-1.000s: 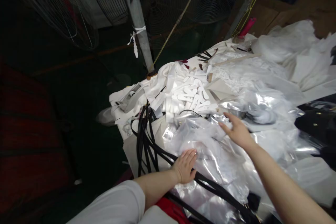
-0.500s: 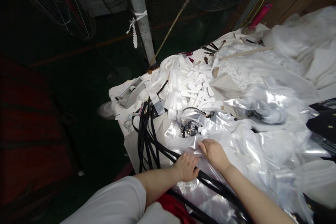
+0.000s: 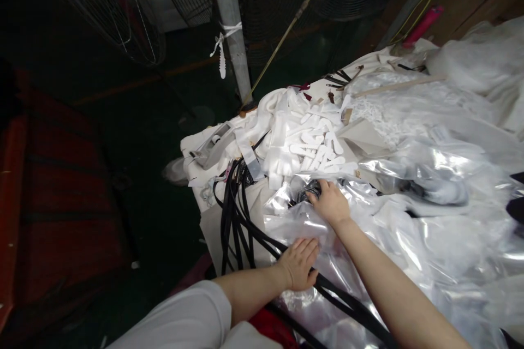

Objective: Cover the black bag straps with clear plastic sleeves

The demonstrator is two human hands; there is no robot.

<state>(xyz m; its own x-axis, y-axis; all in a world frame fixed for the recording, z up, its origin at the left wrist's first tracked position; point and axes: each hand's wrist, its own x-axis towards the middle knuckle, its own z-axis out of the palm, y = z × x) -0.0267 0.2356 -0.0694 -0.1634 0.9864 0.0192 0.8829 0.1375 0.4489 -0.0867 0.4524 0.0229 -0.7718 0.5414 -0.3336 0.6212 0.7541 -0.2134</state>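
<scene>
My left hand lies flat across the long black straps and the clear plastic bag under them, fingers stretched out. Further forward, my right hand reaches over the bag, its fingers curled onto a small black coiled cord near the bag's far end. Part of the coil is hidden behind those fingers. The clear plastic bag spreads between both hands. To the left, the straps loop over the table's edge side and run back under my left hand toward my body.
White toothed plastic pieces lie piled beyond my right hand. A grey tape dispenser stands at the far left table corner. Clear plastic bags cover the right side. A metal post and fans stand behind; an orange-red container is left.
My right hand has moved forward from the near part of the plastic bag to the black coiled cord. My left hand stays on the straps, its fingers straighter. The view has shifted slightly.
</scene>
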